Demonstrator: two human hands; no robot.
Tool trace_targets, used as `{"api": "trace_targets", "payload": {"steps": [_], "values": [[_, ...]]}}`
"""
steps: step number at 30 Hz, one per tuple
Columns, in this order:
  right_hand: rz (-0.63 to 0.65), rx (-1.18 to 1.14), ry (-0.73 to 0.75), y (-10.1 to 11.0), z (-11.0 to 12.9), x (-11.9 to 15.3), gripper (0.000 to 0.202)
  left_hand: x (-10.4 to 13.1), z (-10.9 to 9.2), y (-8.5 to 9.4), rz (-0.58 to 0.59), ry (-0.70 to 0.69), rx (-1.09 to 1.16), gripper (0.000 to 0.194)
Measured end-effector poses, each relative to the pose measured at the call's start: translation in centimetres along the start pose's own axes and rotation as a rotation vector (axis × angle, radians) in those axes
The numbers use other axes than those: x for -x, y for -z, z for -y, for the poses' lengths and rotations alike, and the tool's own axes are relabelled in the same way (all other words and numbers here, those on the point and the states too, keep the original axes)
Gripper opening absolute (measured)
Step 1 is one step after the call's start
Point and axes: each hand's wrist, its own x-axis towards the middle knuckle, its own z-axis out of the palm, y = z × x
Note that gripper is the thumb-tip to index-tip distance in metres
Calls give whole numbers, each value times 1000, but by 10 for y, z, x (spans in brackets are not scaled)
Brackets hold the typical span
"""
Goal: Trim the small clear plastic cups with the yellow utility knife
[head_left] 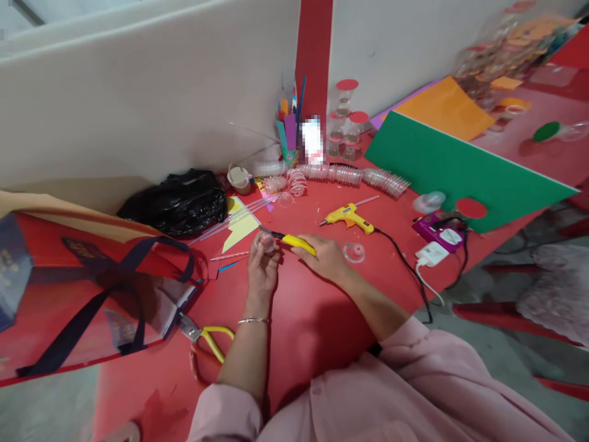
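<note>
My left hand [263,265] is closed on a small clear plastic cup [265,242] above the red table [294,313]. From the right, my right hand [321,258] grips the yellow handle of a cutter [299,244], whose dark front end points at the cup. The blade's tip is too small to make out against the cup. A clear plastic lid [354,252] lies right of my right hand. Behind it rests a yellow glue gun [348,218] with a black cord.
Scissors [207,337] lie left of my left forearm, beside a large red bag [83,294]. A black plastic bag [179,202], yellow paper [239,226] and stacked clear cups [331,174] sit farther back. A green board [460,166] leans at the right, near a purple box [437,232].
</note>
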Motion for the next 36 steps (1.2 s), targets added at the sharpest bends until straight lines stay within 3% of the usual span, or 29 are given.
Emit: {"api": "trace_targets", "payload": {"steps": [14,23,31,36], "values": [[-17,131,131,1,-12,-5,49,0,-2,-1,-87,11,55,36],[-106,230,195,0,-17,-5,46,2,-7,-5,-52,69,141,26],[-165,316,219,-2,-26,-8,45,0,-7,0,-6,81,167,31],[-181,224,232,0,-22,-6,44,2,-8,-4,-38,86,146,29]]}}
